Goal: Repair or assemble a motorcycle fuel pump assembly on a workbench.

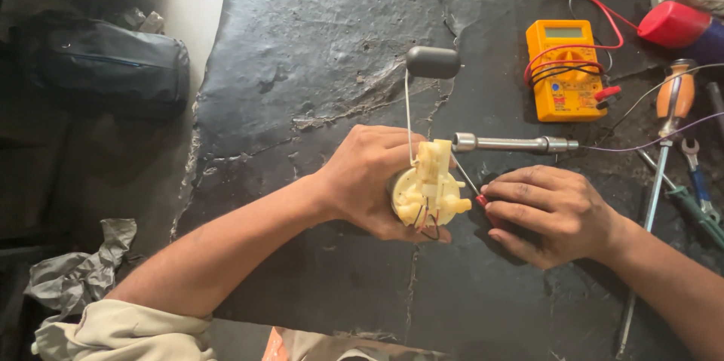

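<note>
Orange multimeter [564,69] at upper right, grey rectangular screen [563,32] at its top, blank

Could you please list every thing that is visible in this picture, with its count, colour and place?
pump assembly: one, cream plastic with thin wires, centre, held in the left hand
float: one, dark grey, on a thin wire arm above the assembly
socket wrench: one, silver, lying right of the assembly
multimeter: one, orange, with red and black leads, upper right
screwdrivers: at least two, orange and green handles, right edge
red cap: one, top right corner
bag: one, dark, left on the floor
rag: one, grey, lower left
bench top: one, black, worn
left hand: wrapped around the assembly
right hand: fingers pinching a small red-tipped tool
</note>
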